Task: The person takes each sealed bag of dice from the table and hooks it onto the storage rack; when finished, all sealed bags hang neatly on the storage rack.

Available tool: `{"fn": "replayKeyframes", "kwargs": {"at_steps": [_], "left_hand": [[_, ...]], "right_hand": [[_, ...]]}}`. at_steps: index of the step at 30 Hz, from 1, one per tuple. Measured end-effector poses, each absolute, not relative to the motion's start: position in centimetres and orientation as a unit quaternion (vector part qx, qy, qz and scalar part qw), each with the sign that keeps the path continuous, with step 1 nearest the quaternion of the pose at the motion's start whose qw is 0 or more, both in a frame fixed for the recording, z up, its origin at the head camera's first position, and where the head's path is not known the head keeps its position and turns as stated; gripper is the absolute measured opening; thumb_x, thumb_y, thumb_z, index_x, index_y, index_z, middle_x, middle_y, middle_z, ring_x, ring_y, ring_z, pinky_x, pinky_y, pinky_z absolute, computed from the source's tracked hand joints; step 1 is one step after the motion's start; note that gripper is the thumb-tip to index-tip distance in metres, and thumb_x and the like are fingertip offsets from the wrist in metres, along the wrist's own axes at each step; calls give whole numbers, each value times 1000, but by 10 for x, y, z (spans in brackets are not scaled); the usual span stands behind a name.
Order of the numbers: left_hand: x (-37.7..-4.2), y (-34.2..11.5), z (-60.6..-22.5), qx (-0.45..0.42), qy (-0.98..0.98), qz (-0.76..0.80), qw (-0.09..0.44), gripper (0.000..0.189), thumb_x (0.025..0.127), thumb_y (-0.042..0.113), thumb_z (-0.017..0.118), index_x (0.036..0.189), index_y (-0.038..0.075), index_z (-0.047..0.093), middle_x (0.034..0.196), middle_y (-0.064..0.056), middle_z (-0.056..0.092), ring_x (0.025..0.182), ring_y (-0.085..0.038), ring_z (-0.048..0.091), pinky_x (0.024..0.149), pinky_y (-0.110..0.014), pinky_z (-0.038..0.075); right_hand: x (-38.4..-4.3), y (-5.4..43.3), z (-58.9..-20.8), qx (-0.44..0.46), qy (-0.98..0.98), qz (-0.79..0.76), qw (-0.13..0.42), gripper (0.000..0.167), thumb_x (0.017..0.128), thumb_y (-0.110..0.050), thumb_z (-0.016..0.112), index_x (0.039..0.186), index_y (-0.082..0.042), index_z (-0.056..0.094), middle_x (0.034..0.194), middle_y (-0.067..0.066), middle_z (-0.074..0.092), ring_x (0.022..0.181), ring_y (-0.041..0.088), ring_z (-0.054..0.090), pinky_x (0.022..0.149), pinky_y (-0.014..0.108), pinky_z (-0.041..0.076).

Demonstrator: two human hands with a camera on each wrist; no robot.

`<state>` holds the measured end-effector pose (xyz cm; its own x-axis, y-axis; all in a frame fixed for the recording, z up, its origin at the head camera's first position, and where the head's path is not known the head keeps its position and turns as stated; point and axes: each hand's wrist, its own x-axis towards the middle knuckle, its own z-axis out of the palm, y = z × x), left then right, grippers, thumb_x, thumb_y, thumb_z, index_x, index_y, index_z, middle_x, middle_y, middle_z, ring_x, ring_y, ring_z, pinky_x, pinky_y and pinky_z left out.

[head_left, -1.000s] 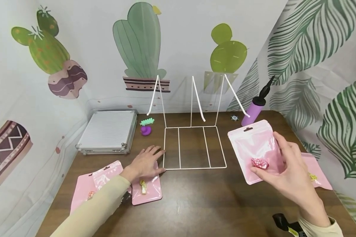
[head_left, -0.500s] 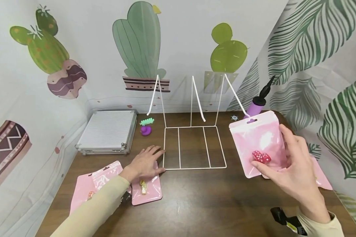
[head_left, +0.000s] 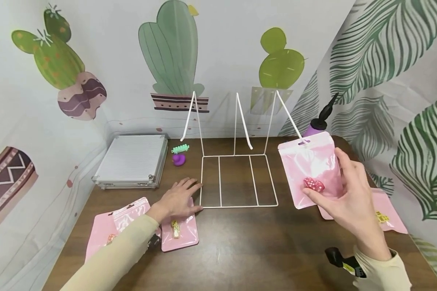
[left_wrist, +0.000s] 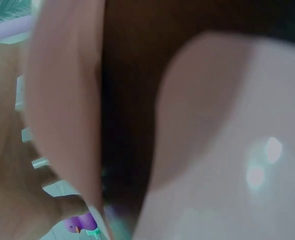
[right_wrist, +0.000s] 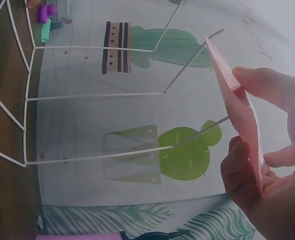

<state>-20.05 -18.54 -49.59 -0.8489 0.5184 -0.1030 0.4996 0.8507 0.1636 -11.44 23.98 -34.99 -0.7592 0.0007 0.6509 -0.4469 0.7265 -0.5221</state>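
My right hand [head_left: 353,198] pinches a pink zip bag [head_left: 289,169] by its right side, thumb in front. Red dice [head_left: 314,184] with white dots show inside it. The bag stands upright at the right arm of a white wire rack [head_left: 240,207]. That arm's tip overlaps the bag's hanging slot; whether it passes through, I cannot tell. From the right wrist view, the bag [right_wrist: 245,120] appears edge-on with the arm reaching it. My left hand [head_left: 176,200] lies spread at the rack's left base edge, over another pink bag [head_left: 185,238] with yellow dice.
More pink bags [head_left: 98,226] lie under my left forearm, and another pink bag [head_left: 391,214] lies right of my right hand. A silver case [head_left: 131,159], purple duck [head_left: 179,160] and green toy [head_left: 180,148] stand back left. A purple hand pump [head_left: 315,127] stands back right.
My right hand has raised the bag slightly, swung it right, then brought it back left so its slot meets the rack's right arm tip. My left hand has stayed in place.
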Motion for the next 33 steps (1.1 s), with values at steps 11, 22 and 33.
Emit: {"fn": "replayKeyframes", "kwargs": {"at_steps": [11,22,33], "left_hand": [[-196,-187,-501,264,960,69,64,84,82,64,63,149,19,39,153,-11,37,143,-39,31,110,-63,32],[-197,-184,-500,263,961,62,67,84,83,65,61,150,21,38,154,-10,36,143,-38,30,110,-63,31],[-199,-185,-497,271,959,63,55,82,83,63,62,149,18,41,152,-11,39,142,-38,32,109,-64,33]], "right_hand": [[-134,228,-366,114,-872,347,325,114,48,-8,94,149,-14,40,106,26,47,97,21,40,70,23,32],[-158,216,-377,63,-869,378,312,107,57,-13,93,149,-17,38,111,26,45,101,32,43,74,37,33],[-183,210,-382,50,-870,387,301,103,63,-21,91,150,-18,36,116,27,44,106,37,42,75,45,34]]}}
